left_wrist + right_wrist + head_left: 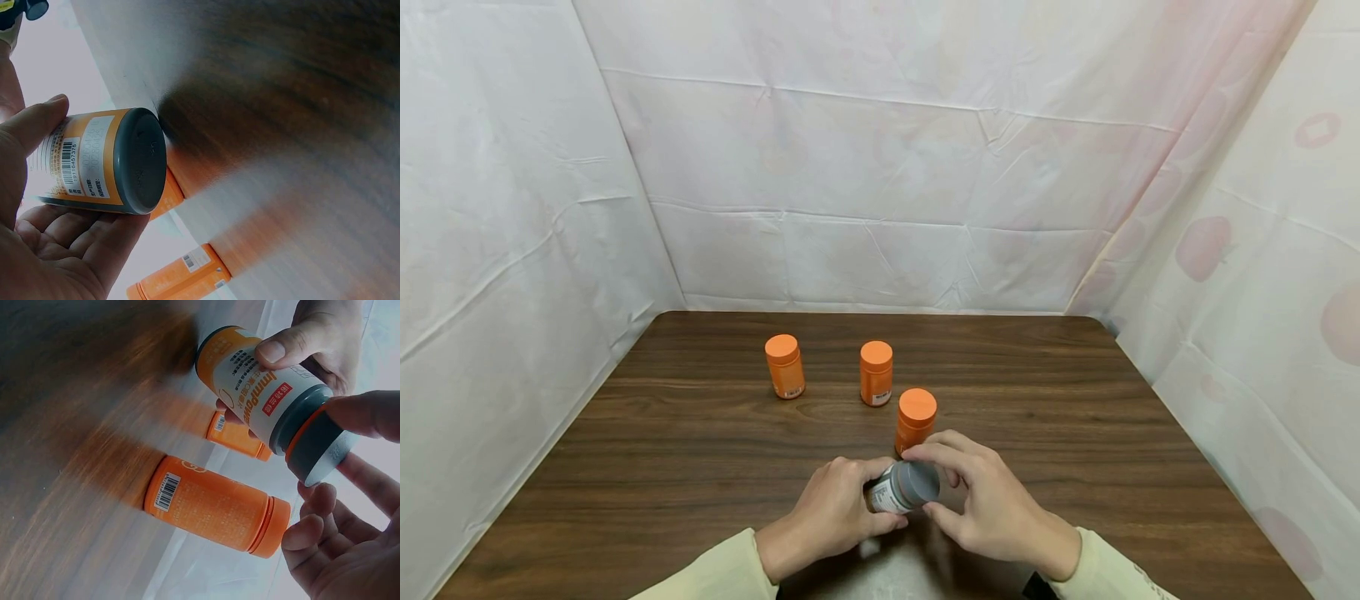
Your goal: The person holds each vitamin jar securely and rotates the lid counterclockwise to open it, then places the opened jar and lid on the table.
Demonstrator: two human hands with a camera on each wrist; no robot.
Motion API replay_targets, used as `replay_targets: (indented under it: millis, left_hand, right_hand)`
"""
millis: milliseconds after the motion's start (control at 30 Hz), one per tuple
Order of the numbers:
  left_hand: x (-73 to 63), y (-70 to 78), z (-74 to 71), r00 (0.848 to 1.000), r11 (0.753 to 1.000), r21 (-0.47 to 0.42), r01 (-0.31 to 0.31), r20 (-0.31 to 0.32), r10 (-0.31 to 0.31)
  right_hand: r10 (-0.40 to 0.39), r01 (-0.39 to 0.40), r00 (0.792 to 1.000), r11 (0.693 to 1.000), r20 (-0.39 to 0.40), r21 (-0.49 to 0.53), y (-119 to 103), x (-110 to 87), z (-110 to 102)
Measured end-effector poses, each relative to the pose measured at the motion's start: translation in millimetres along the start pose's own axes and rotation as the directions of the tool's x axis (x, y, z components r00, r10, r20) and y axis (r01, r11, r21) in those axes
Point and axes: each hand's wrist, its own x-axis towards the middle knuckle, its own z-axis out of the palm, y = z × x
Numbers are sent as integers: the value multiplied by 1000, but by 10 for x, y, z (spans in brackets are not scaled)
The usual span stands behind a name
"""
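Note:
A supplement bottle [889,493] with a dark grey body and a white and orange label is tilted, its cap end toward the right. My left hand [838,504] grips it round the label, thumb on one side and fingers on the other. In the left wrist view the bottle's grey base [142,161] is close over the table. My right hand [988,500] pinches the grey bottle cap [317,447] between thumb and index finger, its other fingers curled below. An orange line shows under the cap. Just behind the hands stands an upright orange bottle [209,503].
Two more orange bottles stand farther back on the dark wooden table [700,450]: one at the left [786,367] and one near the middle [876,373]. Pale patterned sheets [865,167] hang along the back and both sides.

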Motion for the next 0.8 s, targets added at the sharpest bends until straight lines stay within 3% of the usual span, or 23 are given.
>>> replay_targets:
  millis: [233,500,633,800]
  left_hand:
    - [0,-5,1,1000,1000,0,10,8,-10]
    - [7,-16,6,1000,1000,2,7,11,-7]
    - [6,-17,10,1000,1000,-1,7,7,-7]
    - [3,-8,10,1000,1000,-7,17,10,-17]
  right_hand:
    - [-64,64,998,998,2,4,-8,22,-9]
    - [-61,61,998,998,3,7,-18,22,-24]
    - [-30,30,999,1000,-15,-11,-35,15,-29]
    - [84,-88,994,994,-63,-68,-56,-5,-11]
